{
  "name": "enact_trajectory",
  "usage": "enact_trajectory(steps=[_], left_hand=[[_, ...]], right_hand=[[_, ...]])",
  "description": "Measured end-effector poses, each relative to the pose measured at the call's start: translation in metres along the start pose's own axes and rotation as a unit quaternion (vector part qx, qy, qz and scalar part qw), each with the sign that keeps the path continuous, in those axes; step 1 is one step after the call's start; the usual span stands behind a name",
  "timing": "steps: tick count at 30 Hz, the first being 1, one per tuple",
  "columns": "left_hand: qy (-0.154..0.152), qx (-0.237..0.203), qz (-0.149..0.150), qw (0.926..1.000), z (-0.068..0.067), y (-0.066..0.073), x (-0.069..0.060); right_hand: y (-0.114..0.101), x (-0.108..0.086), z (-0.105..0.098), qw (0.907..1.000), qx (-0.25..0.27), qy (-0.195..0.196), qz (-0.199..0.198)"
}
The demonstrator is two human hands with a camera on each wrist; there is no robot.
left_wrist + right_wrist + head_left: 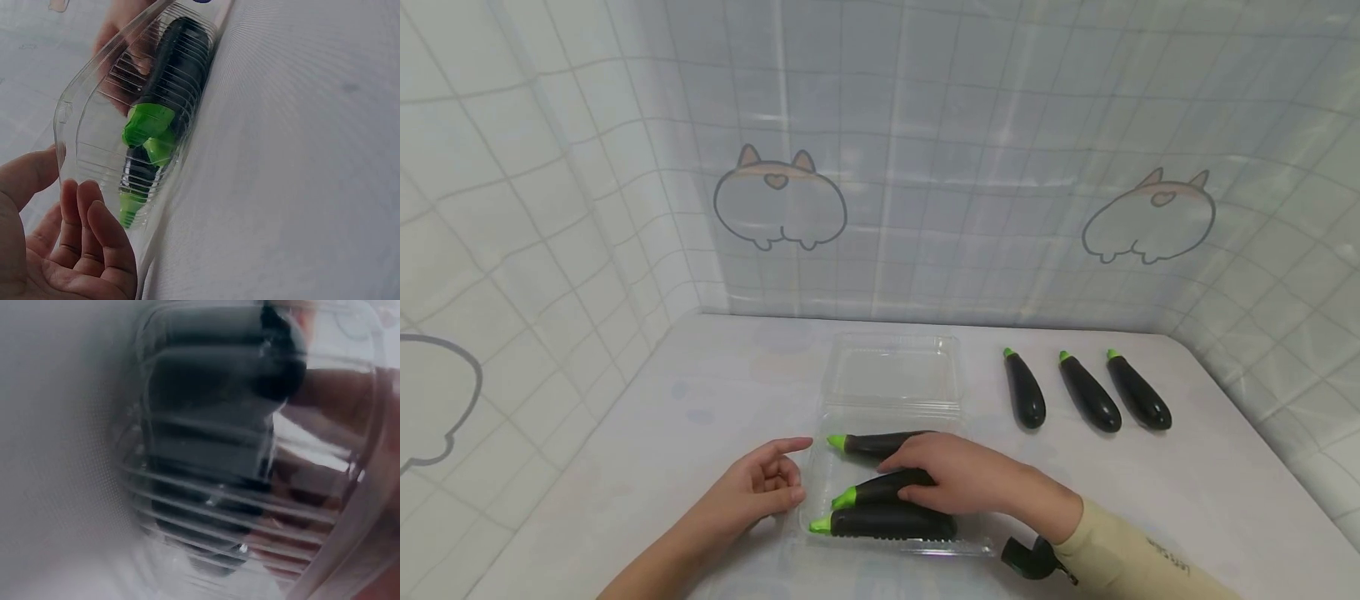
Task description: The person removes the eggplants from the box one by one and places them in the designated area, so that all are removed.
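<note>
A clear plastic container with its lid folded back holds three dark eggplants with green stems. The front eggplant lies along the near wall, close against the middle eggplant; the rear eggplant is farther back. My right hand reaches in from the right, thumb and index finger pinching the middle eggplant. Beside the container's left rim, my left hand rests with fingertips at the edge, index extended and the others loosely bent. The right wrist view is blurred, with dark eggplants behind ribbed plastic.
Three more eggplants lie apart at the table's back right: one nearer the container, a middle one and a rightmost one. A dark object sits below the right wrist. Grid-patterned curtains surround the white table.
</note>
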State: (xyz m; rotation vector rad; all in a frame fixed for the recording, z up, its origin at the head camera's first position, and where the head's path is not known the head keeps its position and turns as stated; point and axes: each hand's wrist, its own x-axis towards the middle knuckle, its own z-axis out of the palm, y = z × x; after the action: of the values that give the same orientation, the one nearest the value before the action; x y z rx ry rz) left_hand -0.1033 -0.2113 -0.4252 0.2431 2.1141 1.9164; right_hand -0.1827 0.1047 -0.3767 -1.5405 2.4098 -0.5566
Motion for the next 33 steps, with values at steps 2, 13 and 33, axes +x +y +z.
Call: enact_trajectory(steps=[2,13,33], left_hand=[[0.001,0.0,-0.001,1.0,0.0001,-0.0002,0.0002],[0.005,0.001,-0.003,1.0,-0.0001,-0.0008,0.0005],[-0.001,-0.002,-0.001,1.0,-0.0019,-0.0014,0.0019]], right_hand=[[-0.0002,0.0008,0.0006,0.9998,-0.016,-0.01,-0.002],[-0.0024,0.0042,0.002,0.9987,-0.047,-0.022,-0.008],[0.0001,0.0016,-0.001,0.9993,0.011,0.035,0.007]])
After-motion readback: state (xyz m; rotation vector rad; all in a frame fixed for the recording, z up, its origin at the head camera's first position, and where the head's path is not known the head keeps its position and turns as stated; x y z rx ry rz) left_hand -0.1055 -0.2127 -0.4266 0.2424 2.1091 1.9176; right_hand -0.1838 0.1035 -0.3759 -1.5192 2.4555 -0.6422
